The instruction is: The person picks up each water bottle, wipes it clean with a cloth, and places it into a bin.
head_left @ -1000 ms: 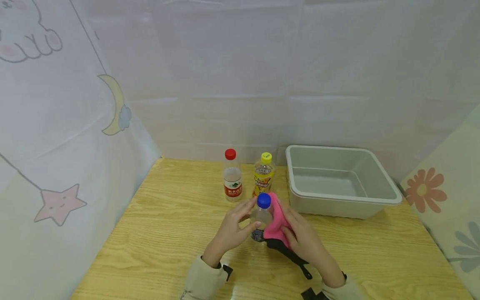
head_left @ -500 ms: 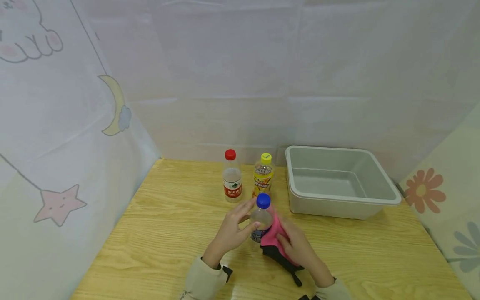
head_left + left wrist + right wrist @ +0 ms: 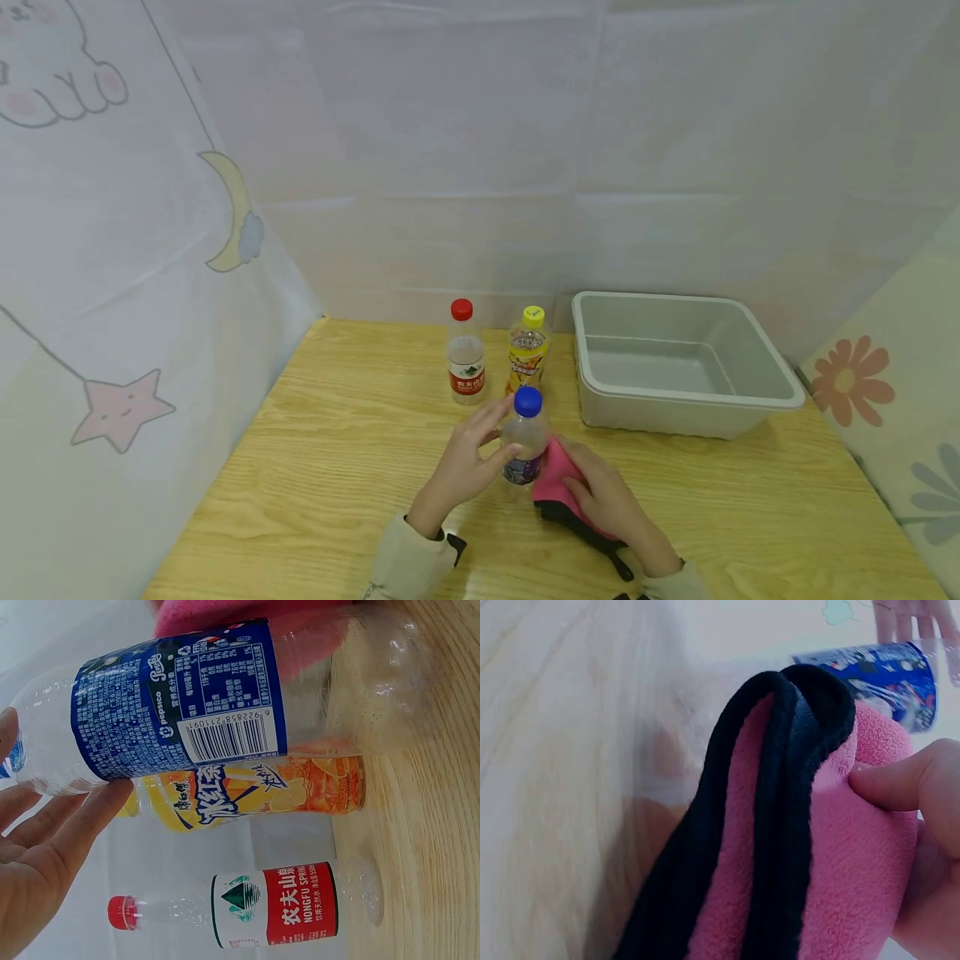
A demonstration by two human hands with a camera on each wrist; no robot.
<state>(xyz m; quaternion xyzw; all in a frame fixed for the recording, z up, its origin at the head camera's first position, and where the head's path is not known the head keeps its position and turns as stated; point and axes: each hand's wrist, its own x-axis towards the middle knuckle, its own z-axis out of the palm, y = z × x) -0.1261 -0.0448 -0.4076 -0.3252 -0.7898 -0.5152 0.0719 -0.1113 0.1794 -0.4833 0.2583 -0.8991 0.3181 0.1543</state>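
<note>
A clear bottle with a blue cap and blue label [image 3: 524, 446] [image 3: 180, 712] [image 3: 877, 671] stands upright on the wooden table [image 3: 330, 442]. My left hand [image 3: 465, 467] [image 3: 45, 847] holds its upper part between thumb and fingers. My right hand [image 3: 615, 508] [image 3: 922, 795] grips a folded pink cloth with a black edge [image 3: 557, 482] [image 3: 832, 855]. The cloth is pressed against the bottle's lower right side, and its black tail trails toward me.
Behind the held bottle stand a red-capped water bottle [image 3: 465, 354] [image 3: 277, 907] and a yellow-capped orange drink bottle [image 3: 527, 354] [image 3: 255, 787]. A grey plastic tub [image 3: 690, 402] sits at the back right. Printed curtains close in the left, back and right sides.
My right hand has slid the pink cloth down the bottle's right side, from near the cap to the lower part. The left hand and bottle have stayed in place.
</note>
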